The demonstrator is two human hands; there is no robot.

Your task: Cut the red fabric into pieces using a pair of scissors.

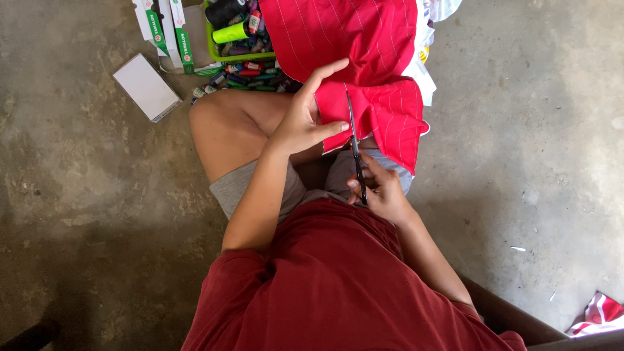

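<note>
Bare grey concrete floor (97, 195) all around, mottled and stained. Dark red short-sleeved shirt (338, 286) filling the lower middle of the view, grey shorts (260, 185) above it, one bare knee raised toward the upper left. Bright red cloth with thin white stripes (351, 39) draped from the top edge down over the lap, its lower flap (390, 117) hanging across the right thigh. Green plastic basket (218, 49) at the top, just left of the cloth, packed with thread spools in black, neon yellow and mixed colours; more small spools spilled on the floor beneath it. Flat white cardboard box (146, 86) lying on the floor at upper left, well apart from the knee; opened white-and-green cartons (166, 29) beside the basket. Scrap of red-and-white cloth (601, 312) at the lower right corner.

Left hand (302, 117) resting on the striped cloth, fingers (325, 71) spread, thumb pressed flat on the fabric just left of the blades. Right hand (383, 188) below, fingers curled tight through the handles of black-handled steel scissors (354, 140). Blades pointing up and away, lying in the cloth between the two hands, a slit visible along them.
</note>
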